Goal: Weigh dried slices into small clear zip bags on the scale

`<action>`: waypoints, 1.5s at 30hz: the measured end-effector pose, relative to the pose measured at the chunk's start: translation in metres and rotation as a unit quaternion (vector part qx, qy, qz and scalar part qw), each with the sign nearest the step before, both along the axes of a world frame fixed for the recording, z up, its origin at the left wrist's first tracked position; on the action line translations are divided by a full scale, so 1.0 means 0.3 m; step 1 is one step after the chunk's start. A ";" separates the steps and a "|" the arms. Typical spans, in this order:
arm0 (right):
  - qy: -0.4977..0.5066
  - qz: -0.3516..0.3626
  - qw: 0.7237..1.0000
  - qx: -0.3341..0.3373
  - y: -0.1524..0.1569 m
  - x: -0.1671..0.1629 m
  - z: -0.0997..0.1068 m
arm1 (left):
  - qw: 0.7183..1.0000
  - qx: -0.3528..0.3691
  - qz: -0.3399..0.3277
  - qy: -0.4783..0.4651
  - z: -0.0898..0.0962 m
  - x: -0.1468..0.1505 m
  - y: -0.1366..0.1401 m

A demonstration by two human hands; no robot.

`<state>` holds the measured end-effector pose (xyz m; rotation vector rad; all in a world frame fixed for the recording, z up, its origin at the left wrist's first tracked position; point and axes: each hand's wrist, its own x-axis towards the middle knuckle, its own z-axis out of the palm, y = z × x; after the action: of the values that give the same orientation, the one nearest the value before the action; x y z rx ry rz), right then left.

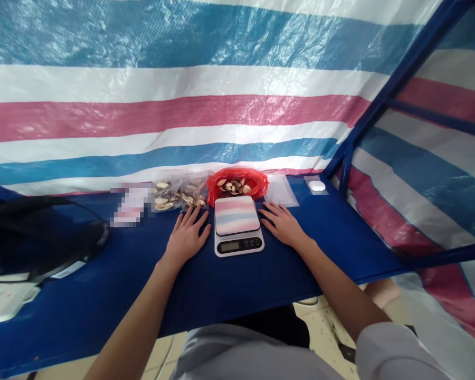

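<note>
A white kitchen scale point(237, 217) with a dark display strip lies on the blue table point(237, 295), between my two hands. My left hand point(187, 235) rests flat on the table left of the scale, fingers spread and holding nothing. On the other side, my right hand point(283, 224) lies flat with its fingers apart, close to the scale's edge. Behind the scale sits an open red plastic bag point(259, 182) containing dried, brown-and-white slices point(233, 186), possibly mushroom. Two clear bags of similar pieces, a left bag point(166, 196) and a right bag point(192, 192), lie beyond my left fingertips.
Flat clear plastic bags point(282, 190) lie beyond my right hand. Further right is a small white rounded object point(316, 186) on clear plastic. A blurred-out paper point(130, 205), a black item point(35, 237) and a white box point(6, 301) occupy the left. Striped sheeting point(182, 116) hangs behind.
</note>
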<state>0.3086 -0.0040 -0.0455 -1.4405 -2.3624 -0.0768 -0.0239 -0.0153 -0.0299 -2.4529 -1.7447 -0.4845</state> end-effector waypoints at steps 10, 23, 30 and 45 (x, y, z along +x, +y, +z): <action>0.004 -0.005 1.000 0.000 -0.005 -0.005 0.009 | 1.000 0.001 -0.004 -0.008 -0.001 -0.001 0.003; 0.080 0.017 0.996 0.032 0.014 0.012 0.057 | 0.984 0.127 -0.060 -0.110 0.144 -0.021 0.029; 0.079 0.000 0.996 0.030 0.076 0.028 0.047 | 0.990 0.129 -0.049 -0.035 0.243 -0.208 0.181; 0.041 0.006 0.999 0.023 0.076 0.019 0.002 | 0.998 0.048 -0.025 0.022 0.155 -0.299 0.252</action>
<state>0.3143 0.0188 -0.0449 -1.3821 -2.2869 -0.0676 -0.1135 0.0603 0.0165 -2.4269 -1.6086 -0.5013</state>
